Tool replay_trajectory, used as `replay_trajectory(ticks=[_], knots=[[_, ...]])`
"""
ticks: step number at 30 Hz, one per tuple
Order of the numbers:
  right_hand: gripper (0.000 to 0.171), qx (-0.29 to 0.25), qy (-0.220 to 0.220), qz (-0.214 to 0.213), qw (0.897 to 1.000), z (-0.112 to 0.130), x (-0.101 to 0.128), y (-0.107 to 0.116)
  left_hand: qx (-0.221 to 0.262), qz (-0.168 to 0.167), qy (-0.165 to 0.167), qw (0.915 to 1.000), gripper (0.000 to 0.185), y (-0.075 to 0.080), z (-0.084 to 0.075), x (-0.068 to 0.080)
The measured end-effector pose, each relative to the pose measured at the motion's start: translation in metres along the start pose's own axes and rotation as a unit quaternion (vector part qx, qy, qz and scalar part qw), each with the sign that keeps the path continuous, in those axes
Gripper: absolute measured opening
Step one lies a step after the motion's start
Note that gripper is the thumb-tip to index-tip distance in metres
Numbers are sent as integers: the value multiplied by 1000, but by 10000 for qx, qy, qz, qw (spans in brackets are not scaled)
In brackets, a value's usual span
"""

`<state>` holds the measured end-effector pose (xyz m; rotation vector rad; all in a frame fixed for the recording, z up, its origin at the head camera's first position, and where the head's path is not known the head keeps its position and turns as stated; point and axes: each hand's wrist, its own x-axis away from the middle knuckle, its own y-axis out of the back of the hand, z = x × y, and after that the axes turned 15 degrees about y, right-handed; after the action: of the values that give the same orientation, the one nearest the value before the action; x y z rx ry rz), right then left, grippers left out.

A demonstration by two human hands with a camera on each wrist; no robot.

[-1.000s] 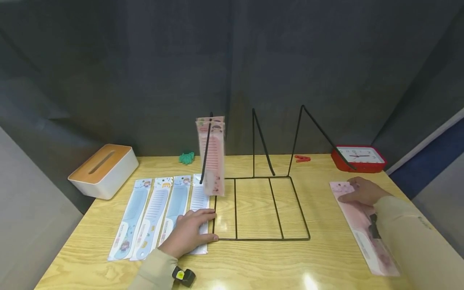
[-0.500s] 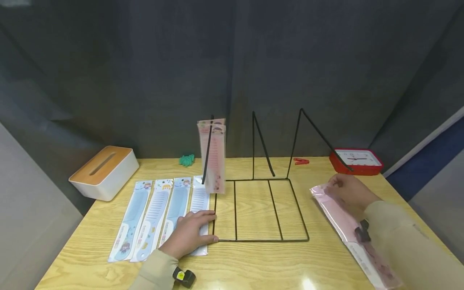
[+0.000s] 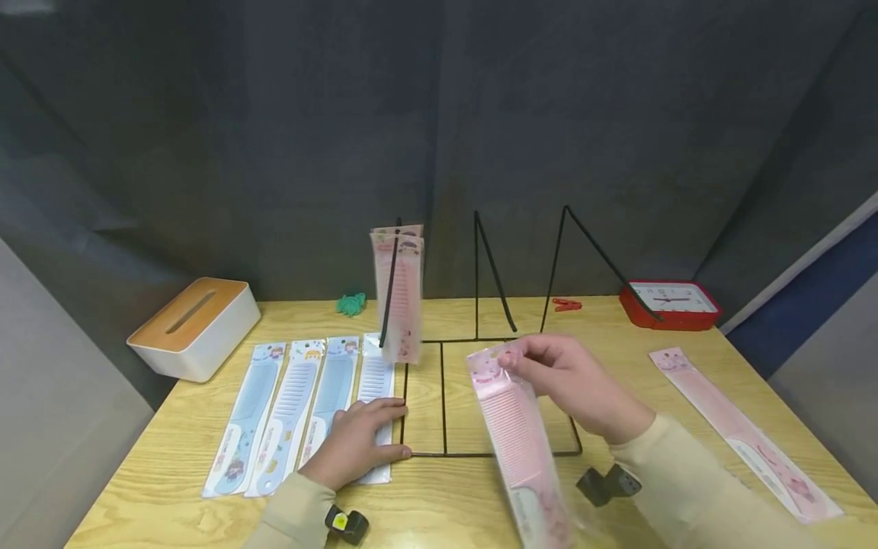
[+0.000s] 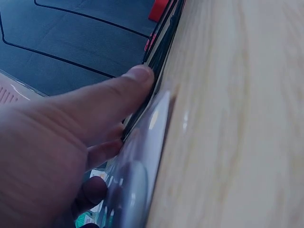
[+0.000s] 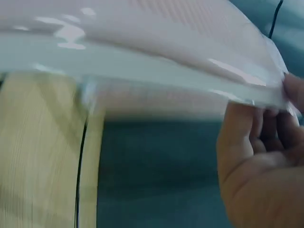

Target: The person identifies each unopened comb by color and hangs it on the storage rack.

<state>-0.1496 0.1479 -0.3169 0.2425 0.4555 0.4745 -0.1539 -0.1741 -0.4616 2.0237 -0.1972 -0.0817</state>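
Right hand (image 3: 575, 385) fingers are pinching the top of a packaged pink plastic comb (image 3: 517, 435), while left hand (image 3: 357, 446) fingers are lying flat, pressing a packaged white comb (image 3: 376, 396).

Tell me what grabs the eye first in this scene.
The right hand holds a packaged pink comb in the air over the black wire rack at the table's middle. More pink combs already hang on the rack's leftmost peg. To the left, a row of blue combs lies flat, with the left hand resting on the nearest one.
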Motion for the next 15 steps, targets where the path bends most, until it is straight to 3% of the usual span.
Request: replay_trajectory(ticks=[4,9,13,15], knots=[[23,-925,463,-112,9946,22,-7,-35,-26,-77,-32,10000,66,-1,0,-1],[30,-1645,725,-42,9837,49,-17,-72,48,-293,-24,9996,66,-3,1,-1],[29,-1729,966,-209,9800,71,-28,-96,261,-498,41,9984,47,-3,1,0],[21,-1590,1246,-330,9788,82,-32,-106,928,-404,-21,9949,27,0,-2,1]])
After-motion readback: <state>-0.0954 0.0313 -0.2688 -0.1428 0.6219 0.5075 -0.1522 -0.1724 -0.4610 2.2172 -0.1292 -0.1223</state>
